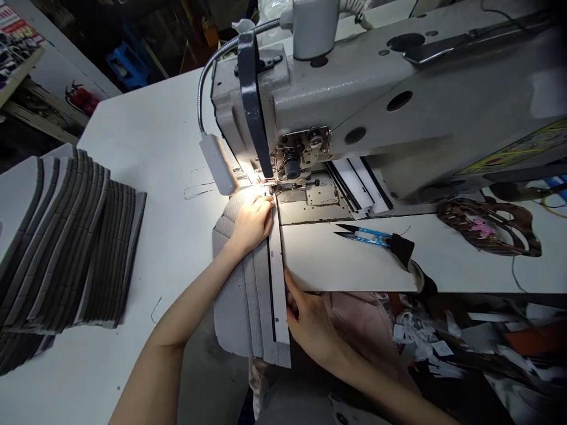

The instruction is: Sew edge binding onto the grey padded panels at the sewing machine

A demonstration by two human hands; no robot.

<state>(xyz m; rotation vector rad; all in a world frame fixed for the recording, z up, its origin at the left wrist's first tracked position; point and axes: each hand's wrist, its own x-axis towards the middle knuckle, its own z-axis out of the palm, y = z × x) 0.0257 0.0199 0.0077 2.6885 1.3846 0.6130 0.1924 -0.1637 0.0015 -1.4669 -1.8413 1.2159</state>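
A grey padded fabric panel (237,295) lies under the head of a sewing machine (354,100) and hangs over the table's front edge. Along its right side runs a white strip (277,283) with a black line. My left hand (252,223) is close to the needle area, its curled fingers pressed on the panel and strip. Lower down, my right hand (312,324) pinches the right edge of strip and panel; some of its fingers are hidden underneath. The needle itself is hard to make out. A small lamp (218,164) lights this spot.
Stacks of grey padded panels (66,236) stand on the table's left. Blue thread snips (365,235) lie right of the strip, near a brown hair clip (489,227). More white strips (361,186) rest under the machine arm. Scraps (443,348) fill the space below right.
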